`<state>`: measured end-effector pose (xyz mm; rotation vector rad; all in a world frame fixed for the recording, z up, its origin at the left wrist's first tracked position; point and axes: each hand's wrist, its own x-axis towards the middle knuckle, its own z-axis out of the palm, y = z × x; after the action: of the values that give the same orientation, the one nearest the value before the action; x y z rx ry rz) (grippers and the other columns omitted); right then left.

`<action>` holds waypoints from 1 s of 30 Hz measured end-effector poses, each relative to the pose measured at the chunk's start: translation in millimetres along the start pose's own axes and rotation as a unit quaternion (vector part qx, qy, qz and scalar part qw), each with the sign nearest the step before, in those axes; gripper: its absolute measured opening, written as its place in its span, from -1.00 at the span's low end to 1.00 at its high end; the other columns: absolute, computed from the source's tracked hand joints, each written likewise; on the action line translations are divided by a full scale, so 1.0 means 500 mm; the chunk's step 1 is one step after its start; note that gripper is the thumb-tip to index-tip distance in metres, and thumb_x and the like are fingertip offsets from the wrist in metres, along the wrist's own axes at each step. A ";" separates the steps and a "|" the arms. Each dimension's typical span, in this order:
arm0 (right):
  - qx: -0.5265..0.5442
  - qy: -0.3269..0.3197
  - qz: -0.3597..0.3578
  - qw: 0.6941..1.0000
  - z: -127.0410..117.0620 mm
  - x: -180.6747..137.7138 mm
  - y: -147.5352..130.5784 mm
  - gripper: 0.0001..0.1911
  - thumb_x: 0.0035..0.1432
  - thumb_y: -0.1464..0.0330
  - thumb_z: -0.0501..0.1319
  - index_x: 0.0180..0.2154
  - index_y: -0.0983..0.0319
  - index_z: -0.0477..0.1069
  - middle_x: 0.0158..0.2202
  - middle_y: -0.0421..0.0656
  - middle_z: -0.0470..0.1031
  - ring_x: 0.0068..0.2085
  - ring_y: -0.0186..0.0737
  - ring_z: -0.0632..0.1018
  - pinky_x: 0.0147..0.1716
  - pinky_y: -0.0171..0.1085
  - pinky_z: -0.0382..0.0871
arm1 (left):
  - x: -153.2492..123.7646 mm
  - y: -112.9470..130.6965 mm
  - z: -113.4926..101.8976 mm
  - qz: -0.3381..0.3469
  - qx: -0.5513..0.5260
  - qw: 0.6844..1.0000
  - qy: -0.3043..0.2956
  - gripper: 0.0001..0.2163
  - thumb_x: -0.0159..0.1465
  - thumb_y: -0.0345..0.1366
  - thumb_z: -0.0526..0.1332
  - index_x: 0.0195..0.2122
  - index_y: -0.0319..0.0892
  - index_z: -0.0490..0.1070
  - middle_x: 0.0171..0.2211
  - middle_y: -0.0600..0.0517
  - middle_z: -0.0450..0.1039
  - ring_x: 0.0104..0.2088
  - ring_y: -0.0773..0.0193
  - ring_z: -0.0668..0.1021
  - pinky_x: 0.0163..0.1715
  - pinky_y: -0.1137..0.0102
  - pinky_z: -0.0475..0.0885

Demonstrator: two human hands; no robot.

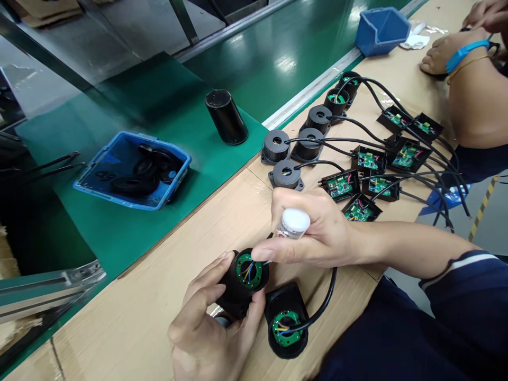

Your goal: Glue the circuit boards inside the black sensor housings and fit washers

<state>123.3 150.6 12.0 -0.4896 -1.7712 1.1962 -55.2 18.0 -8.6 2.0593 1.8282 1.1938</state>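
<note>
My left hand [210, 323] is wrapped round a black cylindrical housing [234, 293], its open end turned up toward me. Inside it sits a round green circuit board [249, 271] with thin coloured wires. My right hand [317, 233] grips a small glue bottle [292, 225] with a white base; its tip is at the housing's rim, mostly hidden by my thumb. Just right of my left hand lies a second black housing [288, 296], with a green board and a black cable [327, 296] running from it.
Several black housings [286, 174] stand beyond my right hand, cabled to open boxes with circuit boards [341, 185]. A blue bin [130, 198] of black parts and a black cylinder [227, 119] rest on the green surface. Another blue bin [381, 34] stands near a co-worker's hands [456, 50].
</note>
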 end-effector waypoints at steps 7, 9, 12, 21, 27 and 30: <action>-0.008 -0.005 -0.030 1.000 0.001 0.001 0.001 -0.56 0.19 0.25 0.47 -0.46 0.24 0.24 -0.55 -0.38 0.11 -0.51 -0.52 0.17 -0.57 -0.43 0.06 | -0.001 0.002 -0.001 -0.007 0.006 1.000 -0.006 -0.64 0.19 -0.42 0.41 -0.02 -0.17 0.36 -0.05 -0.16 0.57 -0.03 0.11 0.67 -0.10 0.23 0.68; -0.019 -0.007 -0.036 0.999 0.000 0.001 0.001 -0.56 0.19 0.24 0.47 -0.46 0.24 0.25 -0.55 -0.39 0.13 -0.52 -0.52 0.18 -0.57 -0.42 0.07 | 0.000 0.002 -0.002 -0.007 0.007 1.000 -0.007 -0.68 0.19 -0.41 0.41 -0.07 -0.16 0.36 -0.05 -0.16 0.58 -0.03 0.10 0.67 -0.10 0.23 0.68; -0.046 -0.012 -0.042 0.998 -0.002 0.000 -0.001 -0.57 0.19 0.25 0.47 -0.45 0.25 0.26 -0.54 -0.39 0.16 -0.51 -0.52 0.20 -0.56 -0.42 0.08 | 0.002 0.000 -0.003 0.002 0.014 1.000 -0.002 -0.71 0.18 -0.41 0.42 -0.15 -0.15 0.34 -0.06 -0.15 0.59 -0.06 0.10 0.68 -0.14 0.25 0.68; -0.068 -0.021 -0.045 0.996 -0.003 -0.002 -0.002 -0.59 0.20 0.26 0.47 -0.44 0.26 0.27 -0.52 -0.39 0.17 -0.50 -0.53 0.21 -0.55 -0.43 0.08 | 0.006 -0.005 -0.001 0.013 0.020 1.000 0.003 -0.70 0.18 -0.37 0.42 -0.26 -0.16 0.26 -0.11 -0.19 0.60 -0.07 0.10 0.69 -0.12 0.33 0.67; -0.077 -0.026 -0.042 0.996 -0.004 -0.002 -0.002 -0.58 0.19 0.25 0.47 -0.44 0.26 0.27 -0.52 -0.39 0.17 -0.50 -0.53 0.21 -0.55 -0.43 0.08 | 0.004 -0.004 -0.001 0.005 0.024 1.000 0.006 -0.70 0.19 -0.32 0.42 -0.26 -0.16 0.26 -0.12 -0.19 0.60 -0.08 0.11 0.70 -0.14 0.35 0.67; -0.080 -0.013 -0.051 0.995 -0.002 -0.002 0.001 -0.59 0.19 0.26 0.47 -0.43 0.26 0.27 -0.53 -0.39 0.15 -0.50 -0.53 0.21 -0.55 -0.42 0.06 | -0.001 -0.006 -0.002 -0.002 0.010 1.000 -0.003 -0.72 0.19 -0.33 0.42 -0.21 -0.18 0.30 -0.09 -0.21 0.59 -0.06 0.10 0.69 -0.09 0.33 0.67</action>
<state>124.9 150.6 11.1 -0.4732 -1.9017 0.9991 -58.1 17.9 -9.7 2.0670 1.8479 1.1726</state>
